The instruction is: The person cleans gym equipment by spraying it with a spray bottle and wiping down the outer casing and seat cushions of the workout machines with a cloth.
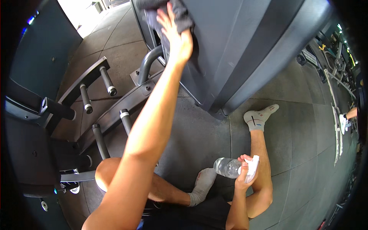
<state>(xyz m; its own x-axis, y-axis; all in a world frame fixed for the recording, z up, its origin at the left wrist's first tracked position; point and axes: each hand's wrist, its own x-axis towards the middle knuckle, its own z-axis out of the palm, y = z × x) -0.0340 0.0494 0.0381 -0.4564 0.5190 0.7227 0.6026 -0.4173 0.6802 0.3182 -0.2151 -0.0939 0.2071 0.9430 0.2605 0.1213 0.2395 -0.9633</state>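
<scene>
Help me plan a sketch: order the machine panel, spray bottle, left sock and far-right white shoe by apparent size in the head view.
1. Machine panel
2. Spray bottle and left sock: too alike to rank
3. White shoe

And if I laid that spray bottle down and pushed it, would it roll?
The clear spray bottle would probably roll a bit, since its body looks round. Its white trigger head sticks out, so that might stop it soon.
</scene>
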